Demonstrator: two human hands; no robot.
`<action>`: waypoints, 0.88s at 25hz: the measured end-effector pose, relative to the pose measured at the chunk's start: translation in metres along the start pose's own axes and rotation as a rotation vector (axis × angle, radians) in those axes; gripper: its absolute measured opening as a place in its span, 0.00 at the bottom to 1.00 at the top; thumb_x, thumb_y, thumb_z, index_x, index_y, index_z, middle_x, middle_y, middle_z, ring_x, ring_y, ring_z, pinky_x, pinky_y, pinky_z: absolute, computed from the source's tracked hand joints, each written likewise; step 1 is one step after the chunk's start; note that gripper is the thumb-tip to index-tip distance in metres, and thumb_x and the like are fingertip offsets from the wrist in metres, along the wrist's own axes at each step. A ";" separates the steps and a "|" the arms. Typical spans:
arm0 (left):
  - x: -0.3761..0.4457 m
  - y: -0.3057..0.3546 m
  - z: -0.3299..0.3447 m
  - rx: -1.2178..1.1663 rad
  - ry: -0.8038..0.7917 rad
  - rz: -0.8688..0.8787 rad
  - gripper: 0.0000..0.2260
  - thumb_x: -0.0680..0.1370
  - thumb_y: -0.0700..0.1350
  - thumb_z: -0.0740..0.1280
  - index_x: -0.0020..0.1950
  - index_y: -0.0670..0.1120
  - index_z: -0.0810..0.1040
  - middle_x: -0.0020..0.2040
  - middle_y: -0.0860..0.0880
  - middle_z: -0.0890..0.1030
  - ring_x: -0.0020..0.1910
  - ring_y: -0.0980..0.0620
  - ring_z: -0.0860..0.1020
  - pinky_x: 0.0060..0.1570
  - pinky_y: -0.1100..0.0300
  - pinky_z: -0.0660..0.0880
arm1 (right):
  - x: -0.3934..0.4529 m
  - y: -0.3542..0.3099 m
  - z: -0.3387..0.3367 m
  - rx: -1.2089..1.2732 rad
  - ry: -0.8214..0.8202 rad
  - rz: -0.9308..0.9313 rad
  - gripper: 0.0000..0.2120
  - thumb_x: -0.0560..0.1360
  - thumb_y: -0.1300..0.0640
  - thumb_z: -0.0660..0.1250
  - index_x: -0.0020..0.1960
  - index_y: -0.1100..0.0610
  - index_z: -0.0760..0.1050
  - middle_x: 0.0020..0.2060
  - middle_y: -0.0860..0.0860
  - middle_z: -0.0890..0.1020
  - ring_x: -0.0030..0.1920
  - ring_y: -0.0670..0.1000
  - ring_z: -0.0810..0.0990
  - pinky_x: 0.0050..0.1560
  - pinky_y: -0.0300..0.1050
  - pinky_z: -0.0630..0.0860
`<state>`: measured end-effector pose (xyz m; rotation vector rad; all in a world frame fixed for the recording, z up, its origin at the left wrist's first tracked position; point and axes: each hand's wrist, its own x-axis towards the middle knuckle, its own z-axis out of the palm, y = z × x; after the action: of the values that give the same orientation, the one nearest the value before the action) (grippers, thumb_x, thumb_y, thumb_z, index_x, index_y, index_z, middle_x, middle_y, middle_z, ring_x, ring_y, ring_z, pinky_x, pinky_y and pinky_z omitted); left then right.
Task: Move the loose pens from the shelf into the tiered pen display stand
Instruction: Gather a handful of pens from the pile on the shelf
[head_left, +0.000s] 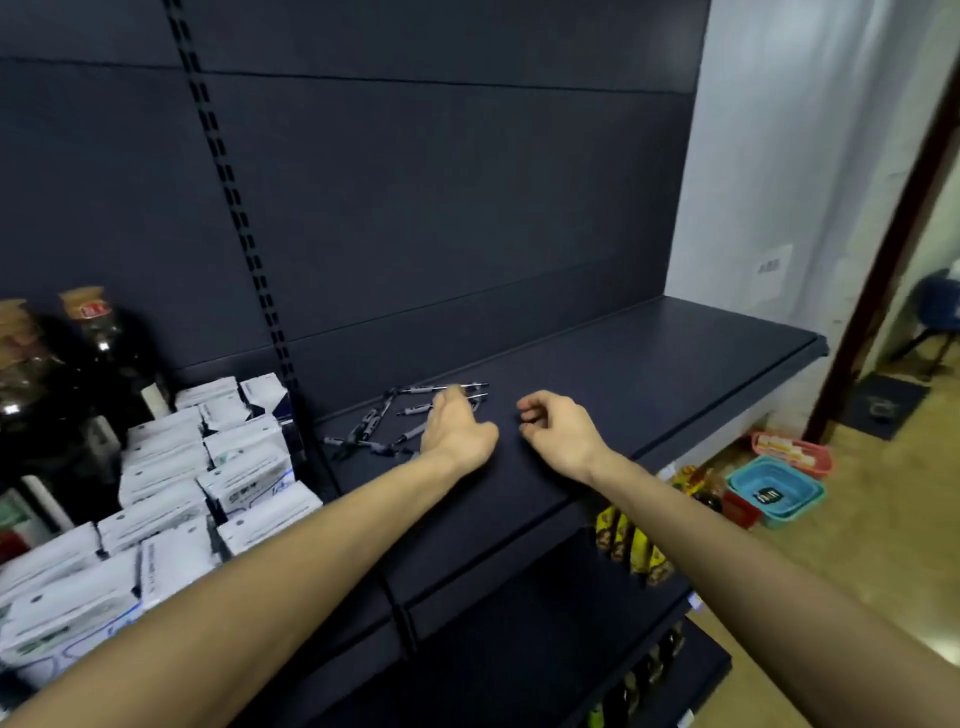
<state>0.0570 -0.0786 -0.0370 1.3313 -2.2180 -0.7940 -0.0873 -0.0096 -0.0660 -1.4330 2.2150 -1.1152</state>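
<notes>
Several loose dark pens (371, 422) lie scattered on the dark blue shelf (649, 374), toward its left end near the back panel. My left hand (457, 428) reaches over the right side of the pile, and its straight fingers touch two pens there. Whether a pen is pinched is too blurred to tell. My right hand (556, 428) hovers just right of it over bare shelf, fingers loosely curled and holding nothing. No tiered pen display stand shows in this view.
White packets (171, 499) are piled on the neighbouring shelf at left, with dark bottles (104, 353) behind them. Yellow snack packs (628, 540) hang below the shelf edge. Blue and red baskets (774, 488) sit on the floor at right.
</notes>
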 end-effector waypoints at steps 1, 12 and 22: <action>0.014 0.004 -0.002 0.036 0.018 -0.003 0.25 0.78 0.43 0.66 0.75 0.44 0.65 0.75 0.45 0.67 0.73 0.43 0.69 0.69 0.51 0.69 | 0.016 0.004 0.002 0.005 -0.025 -0.028 0.16 0.78 0.60 0.67 0.65 0.54 0.77 0.53 0.46 0.81 0.54 0.49 0.81 0.62 0.47 0.77; 0.106 -0.017 -0.050 0.489 -0.373 -0.202 0.46 0.76 0.42 0.74 0.85 0.48 0.47 0.83 0.48 0.55 0.81 0.47 0.59 0.78 0.53 0.61 | 0.149 0.030 0.009 0.162 -0.303 -0.239 0.11 0.80 0.59 0.67 0.61 0.52 0.80 0.55 0.47 0.83 0.52 0.48 0.81 0.57 0.42 0.77; 0.140 -0.034 -0.045 0.646 -0.347 -0.116 0.30 0.79 0.52 0.71 0.80 0.53 0.65 0.74 0.51 0.73 0.72 0.47 0.73 0.70 0.54 0.69 | 0.181 0.042 0.010 0.269 -0.367 -0.229 0.09 0.80 0.58 0.67 0.59 0.50 0.81 0.52 0.46 0.84 0.51 0.46 0.82 0.47 0.34 0.75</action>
<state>0.0447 -0.2281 -0.0167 1.7245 -2.8447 -0.3635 -0.1943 -0.1619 -0.0726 -1.6439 1.6200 -1.0670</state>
